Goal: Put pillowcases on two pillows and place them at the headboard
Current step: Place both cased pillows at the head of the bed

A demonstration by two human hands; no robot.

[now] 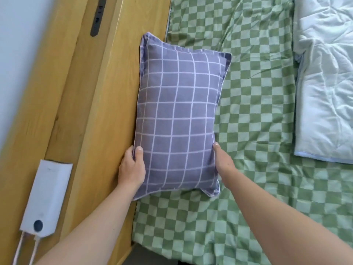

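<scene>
Purple checked pillow (175,119) sits between both hands' fingers (139,151), seemingly gripped.

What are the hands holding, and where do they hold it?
Both hands hold the purple checked pillow by its long side edges near the nearer end: left hand by the headboard, right hand opposite.

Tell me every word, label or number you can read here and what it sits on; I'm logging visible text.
No text reads clearly.
White device on the wooden headboard: faint marking near its top, too small to read.
Dark strip on the headboard: light marks, blurred.
Purple grid pillowcase: no text.
</scene>
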